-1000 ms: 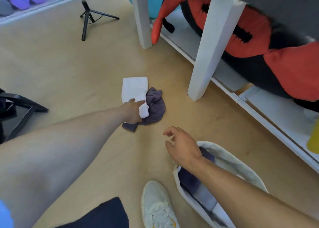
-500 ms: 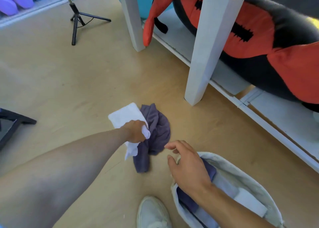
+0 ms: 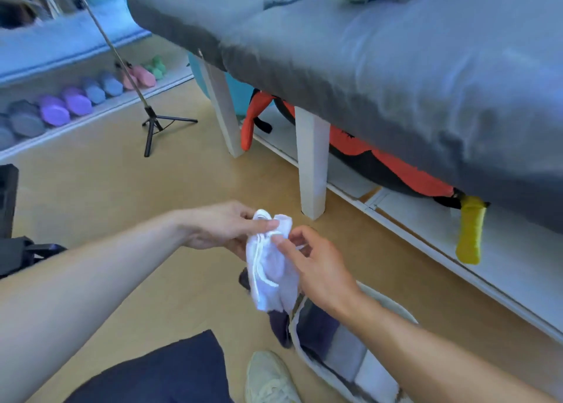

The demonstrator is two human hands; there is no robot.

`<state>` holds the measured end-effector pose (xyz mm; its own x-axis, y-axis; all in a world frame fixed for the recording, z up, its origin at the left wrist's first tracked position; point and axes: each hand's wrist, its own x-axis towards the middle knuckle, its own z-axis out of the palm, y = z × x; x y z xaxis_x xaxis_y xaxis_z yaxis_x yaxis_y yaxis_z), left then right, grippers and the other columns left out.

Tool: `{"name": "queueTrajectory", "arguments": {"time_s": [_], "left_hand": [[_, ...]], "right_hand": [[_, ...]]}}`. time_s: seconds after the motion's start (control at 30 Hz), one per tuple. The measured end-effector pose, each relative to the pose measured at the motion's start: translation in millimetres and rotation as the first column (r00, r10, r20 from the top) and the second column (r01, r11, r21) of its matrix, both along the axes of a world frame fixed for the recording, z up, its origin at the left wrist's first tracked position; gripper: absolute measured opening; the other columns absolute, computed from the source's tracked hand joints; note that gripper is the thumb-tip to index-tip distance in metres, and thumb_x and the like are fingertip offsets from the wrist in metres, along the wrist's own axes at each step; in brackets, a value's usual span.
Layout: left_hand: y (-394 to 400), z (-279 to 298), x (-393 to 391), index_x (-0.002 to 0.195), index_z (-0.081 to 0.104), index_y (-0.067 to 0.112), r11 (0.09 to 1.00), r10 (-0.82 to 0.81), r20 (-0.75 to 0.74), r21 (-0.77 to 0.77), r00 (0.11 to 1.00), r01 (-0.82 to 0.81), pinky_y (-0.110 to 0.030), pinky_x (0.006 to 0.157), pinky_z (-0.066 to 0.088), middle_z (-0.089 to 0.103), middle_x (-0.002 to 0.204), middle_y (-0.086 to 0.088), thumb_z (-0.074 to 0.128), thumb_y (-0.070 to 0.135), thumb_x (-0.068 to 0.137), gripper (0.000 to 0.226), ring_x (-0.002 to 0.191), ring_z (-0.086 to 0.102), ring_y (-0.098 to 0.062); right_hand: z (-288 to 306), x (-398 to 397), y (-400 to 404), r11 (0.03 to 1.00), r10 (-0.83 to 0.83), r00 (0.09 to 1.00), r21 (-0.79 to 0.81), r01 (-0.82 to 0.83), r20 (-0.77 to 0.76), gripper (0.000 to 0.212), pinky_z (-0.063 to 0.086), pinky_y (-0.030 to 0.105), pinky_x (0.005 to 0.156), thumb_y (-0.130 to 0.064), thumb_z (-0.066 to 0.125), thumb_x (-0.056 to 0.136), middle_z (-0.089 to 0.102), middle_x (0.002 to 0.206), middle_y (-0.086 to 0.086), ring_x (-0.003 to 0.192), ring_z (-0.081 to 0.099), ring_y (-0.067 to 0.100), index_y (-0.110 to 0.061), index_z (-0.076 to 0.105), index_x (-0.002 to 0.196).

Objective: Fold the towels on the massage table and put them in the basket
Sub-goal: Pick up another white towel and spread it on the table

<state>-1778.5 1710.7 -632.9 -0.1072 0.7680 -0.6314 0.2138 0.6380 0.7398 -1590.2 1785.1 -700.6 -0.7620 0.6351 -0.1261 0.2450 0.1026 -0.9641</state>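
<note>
White towel [image 3: 271, 268] hangs pinched in your left hand [image 3: 219, 227] & right hand [image 3: 316, 265], both curled on its top edge, over the basket [image 3: 393, 306], likely for re-folding.

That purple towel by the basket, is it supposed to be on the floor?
Probably not. The purple towel lies crumpled on the wooden floor, just outside the basket, unfolded. Both hands hold the white towel above it.
</note>
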Motion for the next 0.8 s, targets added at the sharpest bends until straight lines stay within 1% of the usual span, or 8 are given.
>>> {"name": "queueTrajectory", "arguments": {"time_s": [0.07, 0.17, 0.3, 0.37, 0.43, 0.53, 0.63, 0.8], "left_hand": [[0.4, 22.8, 15.3, 0.104, 0.071, 0.009, 0.999, -0.01, -0.026, 0.031, 1.0, 0.011, -0.03, 0.081, 0.056, 0.077, 0.107, -0.013, 0.059, 0.046, 0.095, 0.041, 0.095, 0.073, -0.023], [-1.1, 46.0, 37.2, 0.119, 0.068, 0.009, 0.996, -0.078, -0.044, 0.044, 0.996, 0.08, -0.034, 0.086, 0.056, 0.075, 0.115, -0.013, 0.066, 0.033, 0.095, 0.034, 0.103, 0.072, -0.026], [0.4, 72.3, 68.8, 0.114, 0.069, 0.012, 0.991, -0.106, -0.127, 0.07, 0.986, 0.115, -0.03, 0.071, 0.056, 0.076, 0.106, -0.01, 0.073, 0.018, 0.092, 0.024, 0.094, 0.073, -0.023], [3.5, 86.9, 89.8, 0.094, 0.074, 0.016, 0.987, -0.096, -0.147, 0.114, 0.984, 0.113, -0.025, 0.064, 0.052, 0.075, 0.091, -0.004, 0.072, 0.024, 0.092, 0.009, 0.081, 0.07, -0.018], [9.2, 97.5, 110.9, 0.088, 0.072, 0.015, 0.977, 0.008, -0.137, 0.213, 0.991, 0.021, -0.03, 0.071, 0.051, 0.075, 0.088, -0.003, 0.077, 0.03, 0.088, 0.015, 0.079, 0.069, -0.021], [21.2, 108.5, 144.8, 0.113, 0.067, -0.003, 0.91, 0.198, 0.076, 0.357, 0.977, -0.212, -0.048, 0.098, 0.053, 0.075, 0.11, -0.02, 0.078, 0.025, 0.085, 0.041, 0.102, 0.072, -0.036], [30.4, 122.8, 179.2, 0.1, 0.071, 0.001, 0.826, 0.309, 0.205, 0.425, 0.929, -0.369, -0.043, 0.085, 0.056, 0.074, 0.099, -0.021, 0.077, 0.022, 0.085, 0.026, 0.087, 0.073, -0.03], [39.1, 141.4, 221.7, 0.117, 0.072, 0.002, 0.81, 0.191, 0.584, 0.36, 0.789, -0.462, -0.047, 0.106, 0.046, 0.07, 0.114, -0.019, 0.059, 0.033, 0.096, 0.039, 0.106, 0.066, -0.032]], "right_hand": [[21.1, 12.9, 1.7, 0.999, -0.034, 0.999, 0.023, 0.034, 0.006, 0.047, 0.058, 0.042, 0.081, -0.067, 0.048, 0.089, 0.065, 0.078, -0.005, 0.077, 0.063, 0.015, -0.022, 0.059, 0.084], [46.8, 37.8, 5.1, 0.999, -0.038, 0.999, 0.008, 0.038, 0.038, 0.042, 0.057, 0.054, 0.085, -0.059, 0.05, 0.089, 0.067, 0.085, 0.004, 0.086, 0.066, 0.027, -0.018, 0.06, 0.085], [81.8, 77.5, 11.8, 0.991, -0.047, 0.998, 0.129, 0.04, 0.052, 0.026, 0.05, 0.032, 0.066, -0.045, 0.051, 0.096, 0.067, 0.079, -0.005, 0.069, 0.06, 0.008, -0.025, 0.062, 0.083], [102.8, 96.8, 12.6, 0.969, -0.139, 0.99, 0.204, 0.137, -0.004, 0.025, 0.043, 0.021, 0.059, -0.047, 0.054, 0.096, 0.065, 0.078, -0.009, 0.065, 0.056, 0.004, -0.026, 0.059, 0.084], [125.9, 115.7, 9.7, 0.928, -0.26, 0.955, 0.235, 0.288, -0.141, 0.031, 0.038, 0.017, 0.054, -0.051, 0.06, 0.093, 0.059, 0.071, -0.01, 0.06, 0.05, 0.005, -0.023, 0.054, 0.081], [157.8, 140.4, -1.4, 0.917, -0.112, 0.982, 0.365, 0.162, -0.154, 0.039, 0.041, 0.02, 0.056, -0.061, 0.066, 0.083, 0.057, 0.072, -0.005, 0.063, 0.05, 0.008, -0.023, 0.055, 0.078], [182.3, 163.4, -8.0, 0.839, -0.015, 0.995, 0.543, -0.039, 0.095, 0.056, 0.051, 0.029, 0.065, -0.078, 0.069, 0.063, 0.06, 0.085, -0.006, 0.077, 0.057, 0.012, -0.035, 0.055, 0.097], [216.9, 202.7, 5.3, 0.811, -0.107, 0.99, 0.583, 0.035, 0.09, 0.065, 0.052, 0.023, 0.076, -0.069, 0.079, 0.062, 0.054, 0.105, -0.021, 0.091, 0.057, 0.0, -0.045, 0.046, 0.112]]}}
